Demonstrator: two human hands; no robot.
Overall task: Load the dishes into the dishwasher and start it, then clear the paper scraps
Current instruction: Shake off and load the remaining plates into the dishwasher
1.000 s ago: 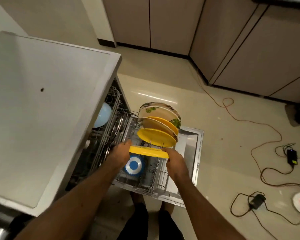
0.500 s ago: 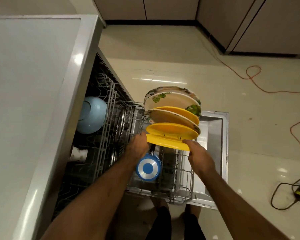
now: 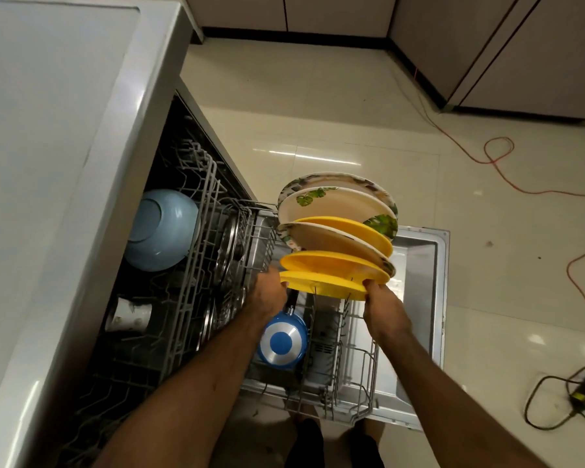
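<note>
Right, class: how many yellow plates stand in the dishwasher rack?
3. The nearest yellow plate is held by the left hand and right hand; the second yellow plate stands just behind; the third yellow plate is further back, between leaf-patterned plates. Others may be hidden.

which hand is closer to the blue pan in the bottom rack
Left. The left hand sits right by the handle of the blue pan, at the left edge of the front yellow plate. The right hand holds the plate's right edge, farther across the rack.
</note>
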